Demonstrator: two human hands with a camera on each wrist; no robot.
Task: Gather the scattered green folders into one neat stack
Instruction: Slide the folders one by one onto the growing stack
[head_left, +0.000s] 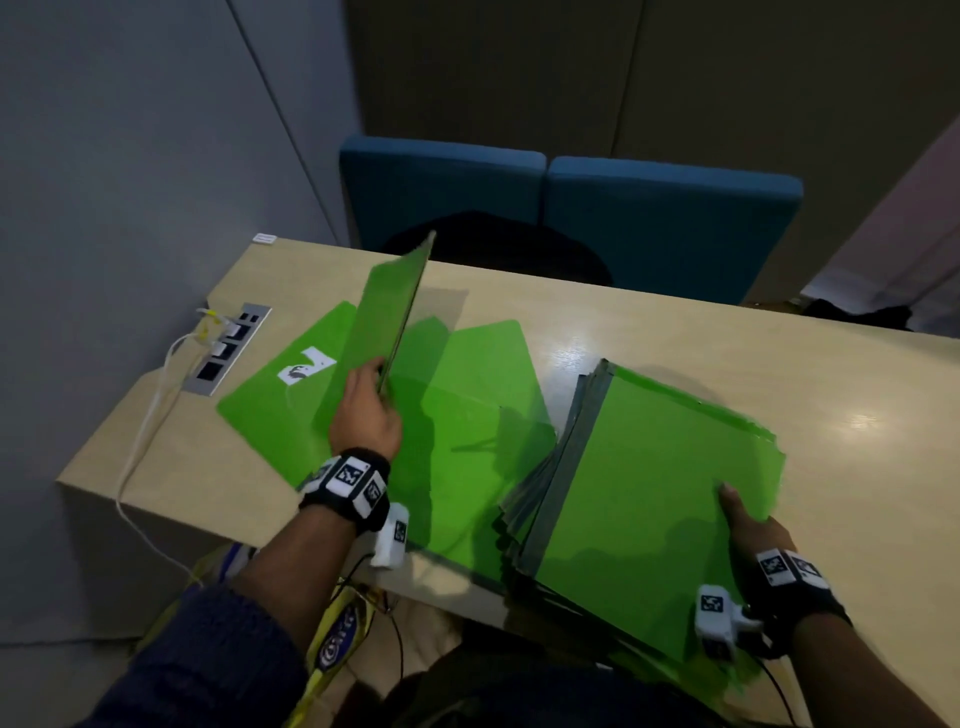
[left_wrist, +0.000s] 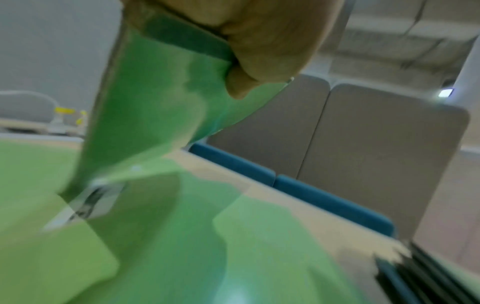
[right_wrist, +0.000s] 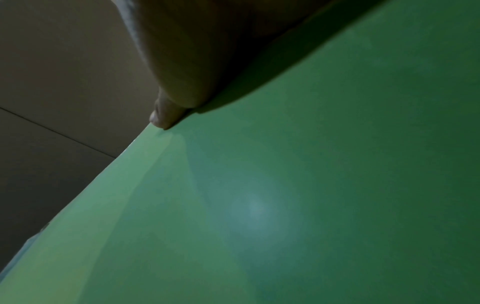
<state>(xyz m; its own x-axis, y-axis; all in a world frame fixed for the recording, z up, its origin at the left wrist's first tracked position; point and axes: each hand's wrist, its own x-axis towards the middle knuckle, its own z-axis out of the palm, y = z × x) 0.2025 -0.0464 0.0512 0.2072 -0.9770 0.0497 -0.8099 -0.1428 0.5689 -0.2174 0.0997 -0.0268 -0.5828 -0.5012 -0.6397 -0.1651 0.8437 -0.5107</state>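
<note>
My left hand grips a green folder by its near edge and holds it tilted up, almost on edge, above the table. The left wrist view shows the fingers curled round that folder. Under it lie loose green folders, one with a white label. On the right a thick stack of green folders overhangs the table's near edge. My right hand holds the stack's near right corner, thumb on top; its other fingers are hidden. The right wrist view shows the thumb on the top folder.
The beige table has a socket panel with white cables at its left end. Two blue chairs stand behind the far edge. A small white object sits at the far left corner.
</note>
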